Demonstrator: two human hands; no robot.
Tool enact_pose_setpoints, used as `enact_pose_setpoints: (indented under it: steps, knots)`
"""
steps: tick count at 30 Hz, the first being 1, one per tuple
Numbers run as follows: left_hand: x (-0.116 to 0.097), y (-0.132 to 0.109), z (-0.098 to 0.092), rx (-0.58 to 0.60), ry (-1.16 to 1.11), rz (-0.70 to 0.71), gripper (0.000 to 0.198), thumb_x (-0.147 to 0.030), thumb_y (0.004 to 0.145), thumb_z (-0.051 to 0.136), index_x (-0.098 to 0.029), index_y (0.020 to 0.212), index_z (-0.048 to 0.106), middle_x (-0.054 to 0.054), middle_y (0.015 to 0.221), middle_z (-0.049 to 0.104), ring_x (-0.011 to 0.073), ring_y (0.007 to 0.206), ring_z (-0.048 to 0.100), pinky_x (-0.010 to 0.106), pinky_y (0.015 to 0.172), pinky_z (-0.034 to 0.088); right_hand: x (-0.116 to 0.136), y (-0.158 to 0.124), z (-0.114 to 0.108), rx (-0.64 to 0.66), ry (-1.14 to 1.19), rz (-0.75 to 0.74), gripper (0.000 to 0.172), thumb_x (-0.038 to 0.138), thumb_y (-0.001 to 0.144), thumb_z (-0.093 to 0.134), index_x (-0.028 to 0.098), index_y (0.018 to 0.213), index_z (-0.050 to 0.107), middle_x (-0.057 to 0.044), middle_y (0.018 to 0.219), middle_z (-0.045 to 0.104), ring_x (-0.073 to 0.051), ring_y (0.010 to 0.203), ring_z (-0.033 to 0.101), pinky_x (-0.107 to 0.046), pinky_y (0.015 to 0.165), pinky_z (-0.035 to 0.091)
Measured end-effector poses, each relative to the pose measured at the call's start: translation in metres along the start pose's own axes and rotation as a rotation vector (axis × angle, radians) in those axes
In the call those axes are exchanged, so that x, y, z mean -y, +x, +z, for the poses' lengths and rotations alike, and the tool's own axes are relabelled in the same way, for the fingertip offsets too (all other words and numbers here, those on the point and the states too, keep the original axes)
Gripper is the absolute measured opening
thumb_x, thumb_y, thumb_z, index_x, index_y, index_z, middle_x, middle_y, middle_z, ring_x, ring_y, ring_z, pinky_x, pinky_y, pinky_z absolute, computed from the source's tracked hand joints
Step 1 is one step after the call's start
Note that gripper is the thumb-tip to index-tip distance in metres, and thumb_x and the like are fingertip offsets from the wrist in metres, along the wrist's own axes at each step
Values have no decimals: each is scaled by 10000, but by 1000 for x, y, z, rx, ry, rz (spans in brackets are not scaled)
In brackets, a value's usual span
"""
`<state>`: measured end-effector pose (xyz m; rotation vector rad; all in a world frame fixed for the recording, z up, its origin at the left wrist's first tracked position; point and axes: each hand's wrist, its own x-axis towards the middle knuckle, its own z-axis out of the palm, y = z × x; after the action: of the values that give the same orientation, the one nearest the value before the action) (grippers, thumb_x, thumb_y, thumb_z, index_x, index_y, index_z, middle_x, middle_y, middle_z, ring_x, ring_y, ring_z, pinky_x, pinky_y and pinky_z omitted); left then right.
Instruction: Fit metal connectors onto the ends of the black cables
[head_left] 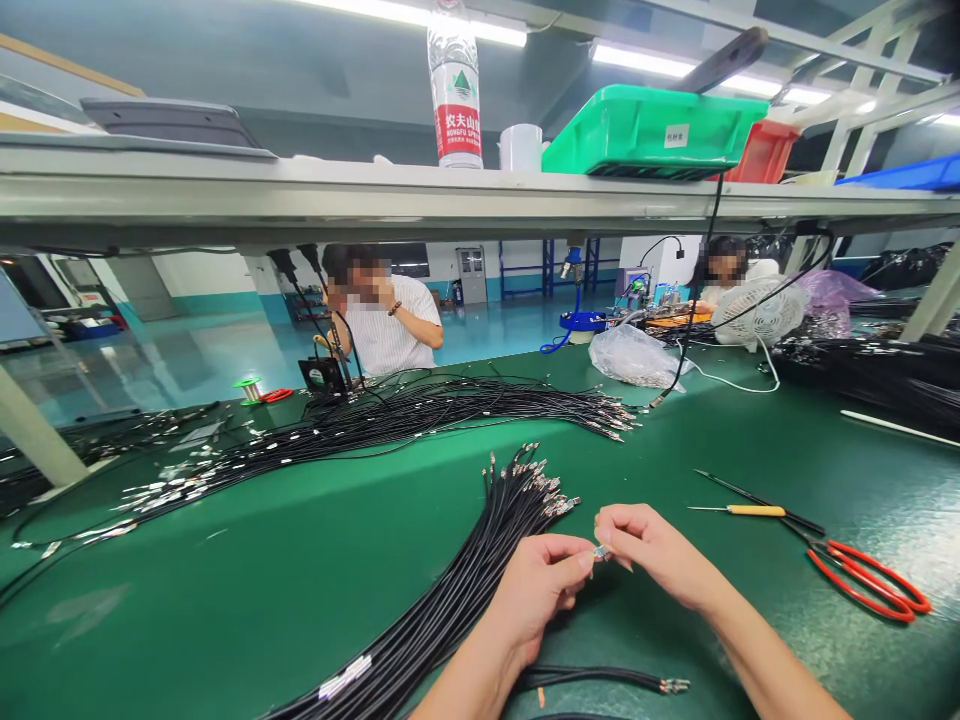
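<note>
Between my two hands is a small metal cable connector [601,553]. My left hand [544,580] pinches it from the left, its fingers closed. From the right, the closed thumb and fingertips of my right hand [649,548] grip the same piece. Any cable running from it is hidden by my left hand. Beside and partly behind my left hand lies a thick bundle of black cables [457,590] with metal ends fanned toward the far side. A few more black cables [600,676] with metal tips lie below my hands.
On the right lie red-handled scissors [874,580], a yellow-handled pick [754,511] and dark tweezers [750,493]. Another long cable bundle [420,410] crosses the far side of the green table [225,610]. A shelf [337,195] spans overhead. Two people sit beyond.
</note>
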<state>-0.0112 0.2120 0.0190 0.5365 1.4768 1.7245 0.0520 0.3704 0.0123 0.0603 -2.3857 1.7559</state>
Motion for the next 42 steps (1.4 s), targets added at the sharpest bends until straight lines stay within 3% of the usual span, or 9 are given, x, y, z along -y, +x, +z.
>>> enact_pose_setpoints:
  steps: [11,15,18,23,27,30,32,36,42]
  knots:
    - [6,4,-5,5,11,22,260,-308,612,681,-105,774,665,-20,573,503,58,477,331,219,490,209,1,0,-5,9,-56,17,307,371,805,489,180,573,431,53,526,368,-98,529,327,-223,508,266]
    - [15,6,-5,-151,512,81,131,-151,620,554,-141,681,669,16,582,574,138,550,485,270,580,345,-5,-3,-13,132,-174,137,210,227,744,494,165,548,450,53,518,415,-81,495,319,-211,474,243]
    - [18,0,1,-179,888,165,172,-131,616,543,-196,644,700,47,683,631,203,705,536,314,683,351,-12,-2,-16,171,-257,219,249,282,758,503,162,541,478,48,478,429,-87,465,342,-221,456,244]
    - [28,-12,14,1,1085,89,168,-121,588,615,-252,595,719,26,552,553,206,617,488,315,605,315,-29,11,-9,-151,-442,76,146,281,785,485,171,785,579,-13,695,542,-154,651,474,-286,624,387]
    - [51,-6,21,148,1118,67,141,-143,564,676,-279,567,714,17,543,531,183,551,458,304,544,307,-39,18,4,-129,-515,-20,403,147,747,475,202,1145,499,-69,970,548,-199,901,491,-364,852,388]
    - [66,4,24,271,1165,-16,144,-137,508,716,-275,486,681,1,505,531,176,557,494,287,555,339,-42,20,12,-109,-615,-32,517,119,738,465,238,1240,425,-76,1043,530,-222,984,454,-415,908,350]
    - [66,6,24,325,1154,-33,158,-120,484,723,-268,478,668,-21,485,528,163,561,513,266,578,365,-44,22,14,-119,-631,-29,473,121,746,450,235,1204,462,-76,1021,535,-224,971,462,-419,894,361]
    - [44,-5,22,257,1244,-36,145,-135,496,726,-223,607,693,12,664,594,190,663,552,290,654,405,-46,25,13,-170,-537,-62,298,151,749,454,204,1019,567,-61,899,562,-202,850,512,-366,825,406]
    - [16,-25,14,223,1287,105,332,-253,490,766,-196,799,660,65,883,589,262,849,541,374,764,422,-47,27,9,-259,-258,28,105,276,734,532,181,738,578,-19,696,569,-174,659,510,-317,657,410]
